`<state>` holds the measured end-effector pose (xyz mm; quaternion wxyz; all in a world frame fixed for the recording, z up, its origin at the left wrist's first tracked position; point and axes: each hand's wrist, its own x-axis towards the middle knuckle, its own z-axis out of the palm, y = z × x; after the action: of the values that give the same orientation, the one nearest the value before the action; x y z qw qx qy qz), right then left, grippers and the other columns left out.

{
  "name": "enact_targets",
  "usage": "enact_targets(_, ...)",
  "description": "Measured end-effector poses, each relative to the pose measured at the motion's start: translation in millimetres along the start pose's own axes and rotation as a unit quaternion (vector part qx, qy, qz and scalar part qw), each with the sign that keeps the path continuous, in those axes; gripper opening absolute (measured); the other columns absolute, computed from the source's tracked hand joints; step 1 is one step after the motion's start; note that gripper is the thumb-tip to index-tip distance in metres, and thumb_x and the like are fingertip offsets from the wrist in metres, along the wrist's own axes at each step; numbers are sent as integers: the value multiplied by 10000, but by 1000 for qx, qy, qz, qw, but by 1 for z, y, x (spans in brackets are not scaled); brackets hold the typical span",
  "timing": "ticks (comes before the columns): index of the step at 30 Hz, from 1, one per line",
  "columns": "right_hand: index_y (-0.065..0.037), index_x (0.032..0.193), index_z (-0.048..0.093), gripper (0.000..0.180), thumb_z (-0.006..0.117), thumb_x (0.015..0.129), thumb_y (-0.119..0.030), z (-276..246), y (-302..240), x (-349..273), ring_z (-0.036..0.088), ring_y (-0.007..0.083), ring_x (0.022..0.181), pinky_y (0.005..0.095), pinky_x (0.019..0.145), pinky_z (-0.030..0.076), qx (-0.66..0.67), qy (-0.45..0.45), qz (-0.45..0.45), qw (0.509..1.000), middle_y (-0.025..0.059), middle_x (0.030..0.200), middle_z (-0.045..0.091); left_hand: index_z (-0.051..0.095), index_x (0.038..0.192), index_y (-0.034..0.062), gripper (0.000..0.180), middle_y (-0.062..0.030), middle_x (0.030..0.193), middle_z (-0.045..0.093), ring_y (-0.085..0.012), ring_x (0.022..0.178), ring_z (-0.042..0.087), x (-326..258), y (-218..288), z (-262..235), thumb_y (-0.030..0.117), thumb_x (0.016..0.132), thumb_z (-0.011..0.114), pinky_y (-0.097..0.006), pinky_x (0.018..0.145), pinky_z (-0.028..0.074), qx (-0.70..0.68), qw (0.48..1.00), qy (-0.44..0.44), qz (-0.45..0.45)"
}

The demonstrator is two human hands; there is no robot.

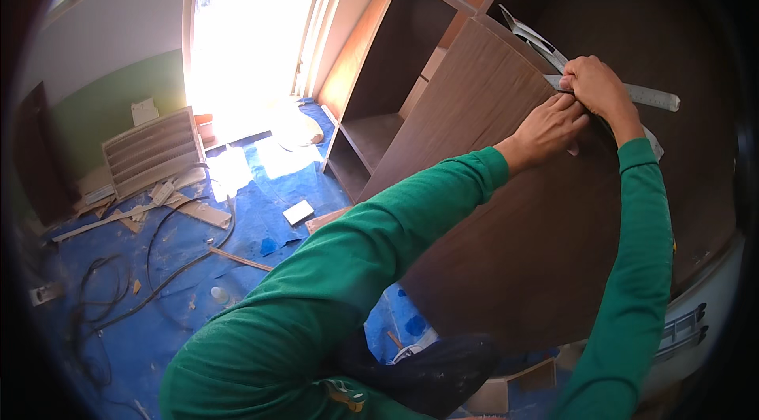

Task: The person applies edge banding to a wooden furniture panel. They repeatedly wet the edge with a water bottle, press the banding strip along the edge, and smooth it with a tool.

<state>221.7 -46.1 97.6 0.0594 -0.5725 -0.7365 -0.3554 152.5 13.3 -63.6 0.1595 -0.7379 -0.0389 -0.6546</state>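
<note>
A brown wood-grain panel [474, 96] stands tilted before me, its upper corner under my hands. My right hand [598, 90] is closed in a pinch at that corner, its thumb toward the left. A pale ruler-like strip with markings [652, 97] passes behind it and shows on both sides; whether the fingers grip the strip is hidden. Just below, my left hand [549, 129] has its fingers bent and gathered at the panel's edge, close to the right thumb. A small dark thing shows between the hands, too small to name. White folded sheets [531, 34] stick up beside the right hand.
An open dark-brown cabinet frame [375, 135] stands behind the panel. Blue sheeting [261, 238] covers the floor, with a black cable [170, 305], wood offcuts [198, 210] and a louvred panel [154, 151] at left. A bright doorway [245, 33] lies beyond. A ladder-like metal thing [681, 331] is at lower right.
</note>
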Motion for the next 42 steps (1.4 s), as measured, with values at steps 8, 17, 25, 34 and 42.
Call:
enact_targets(8, 13, 965, 766, 275, 696, 1066, -232, -33, -22, -9, 765, 446, 956, 541, 852, 592, -66, -13, 47, 997, 236, 957, 783, 676, 1130, 73, 537, -85, 1167, 625, -292, 1200, 575, -5, -5, -2, 408, 778, 903, -446, 1127, 486, 12, 999, -29, -21)
enact_targets(17, 18, 951, 764, 250, 708, 1044, -207, -12, -17, 14, 774, 454, 975, 537, 857, 611, -95, 20, 35, 995, 240, 999, 789, 686, 1139, 71, 524, -85, 1210, 642, -289, 1204, 576, -3, -5, 2, 408, 798, 896, -444, 1101, 487, -1, 1000, -22, -7)
enact_targets(25, -4, 997, 798, 208, 728, 1032, -197, -1, -38, 16, 810, 395, 998, 513, 884, 653, -157, 33, 17, 987, 232, 1000, 809, 676, 1293, 40, 636, -115, 1356, 638, -325, 1331, 555, -3, -10, -2, 430, 833, 877, -482, 1174, 451, 49, 999, 4, 14)
enact_targets(34, 22, 1029, 758, 310, 668, 1087, -270, -10, -25, -19, 762, 467, 1062, 555, 914, 609, -24, 14, 74, 997, 258, 1068, 790, 649, 1340, 29, 708, -146, 1400, 613, -344, 1341, 547, -4, -12, -1, 391, 791, 911, -491, 1178, 451, 16, 999, -29, -9)
enact_targets(42, 16, 1019, 781, 272, 705, 1056, -242, 2, -19, 16, 764, 469, 1044, 553, 906, 612, -41, 18, 58, 997, 262, 1060, 790, 680, 1172, 55, 574, -119, 1287, 628, -316, 1275, 556, -5, -5, 1, 409, 787, 916, -465, 1128, 471, -5, 999, -31, -10)
